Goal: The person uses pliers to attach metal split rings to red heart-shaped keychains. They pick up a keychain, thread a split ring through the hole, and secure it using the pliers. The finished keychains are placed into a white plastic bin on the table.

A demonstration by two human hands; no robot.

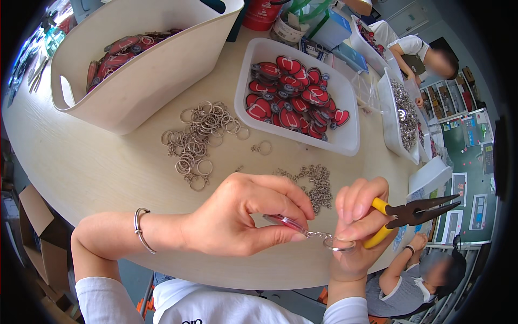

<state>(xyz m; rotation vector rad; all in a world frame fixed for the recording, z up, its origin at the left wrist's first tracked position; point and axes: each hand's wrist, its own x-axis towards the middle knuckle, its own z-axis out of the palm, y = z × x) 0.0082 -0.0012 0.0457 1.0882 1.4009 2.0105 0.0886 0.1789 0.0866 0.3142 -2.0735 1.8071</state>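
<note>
Pinching a red keychain charm (pixel 283 220) between thumb and fingers, the left hand (pixel 237 216) holds it just above the near edge of the pale wooden table (pixel 97 173). A short chain (pixel 318 235) runs from the charm to a metal key ring (pixel 339 244), which the right hand (pixel 356 221) grips at its fingertips. That same hand also keeps yellow-handled pliers (pixel 410 213) tucked in its palm, their dark nose pointing right. Just behind the hands lies a heap of small chains (pixel 315 183), and farther left a scatter of loose key rings (pixel 199 137). Beyond them stands a white tray (pixel 345 141) full of red charms, with a tall beige bin (pixel 156 81) to its left holding more.
</note>
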